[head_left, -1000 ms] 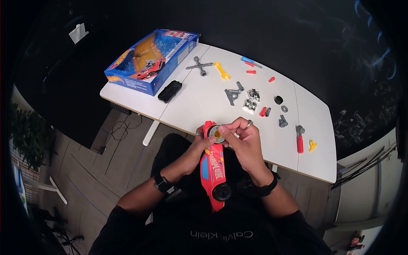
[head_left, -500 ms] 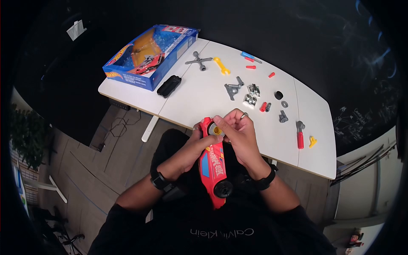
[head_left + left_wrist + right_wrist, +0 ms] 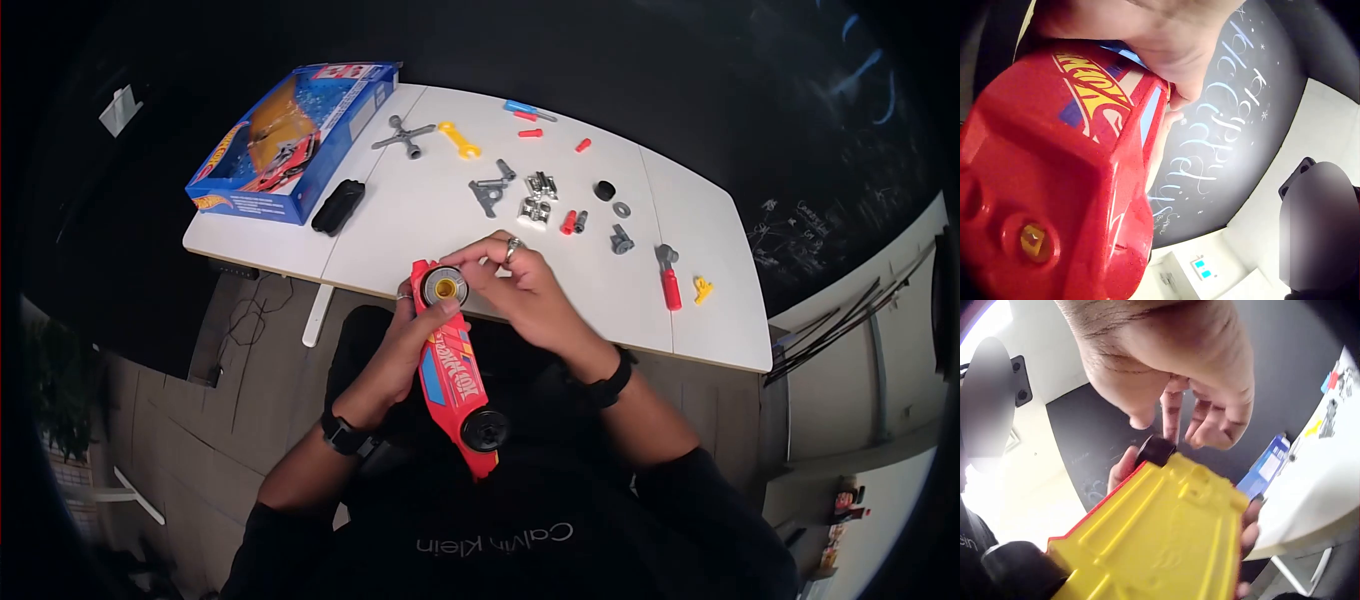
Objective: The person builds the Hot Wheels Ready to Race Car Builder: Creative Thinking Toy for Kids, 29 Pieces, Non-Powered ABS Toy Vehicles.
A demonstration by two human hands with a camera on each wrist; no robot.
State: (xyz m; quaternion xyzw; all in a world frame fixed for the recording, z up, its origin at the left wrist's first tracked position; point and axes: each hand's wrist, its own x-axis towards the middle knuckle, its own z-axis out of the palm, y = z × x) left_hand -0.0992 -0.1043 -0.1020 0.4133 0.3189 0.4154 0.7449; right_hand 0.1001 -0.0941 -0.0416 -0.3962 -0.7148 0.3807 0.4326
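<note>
A red toy car [image 3: 455,375] with Hot Wheels lettering is held above the lap, its side turned up. My left hand [image 3: 400,350] grips it near the far end, with the thumb by a wheel [image 3: 445,288] that has a grey rim and yellow centre. Beside that wheel is my right hand [image 3: 525,295], one fingertip right at its edge. In the right wrist view, the thumb stands apart from the black tyre [image 3: 1155,450], above the car's yellow underside [image 3: 1160,531]. A second black wheel [image 3: 485,430] sits at the near end.
On the white table [image 3: 400,260] stand a Hot Wheels box [image 3: 330,170] and a black tray-like part [image 3: 338,207]. Farther right lie a grey cross wrench [image 3: 405,137], a yellow wrench [image 3: 460,140], chrome parts [image 3: 535,212], a black ring-shaped piece [image 3: 605,190] and a red-handled tool [image 3: 670,285].
The head view has swung, shifting the table and car leftward. My right thumb has come away from the wheel, and the right hand sits a little farther off. The left hand keeps its grip.
</note>
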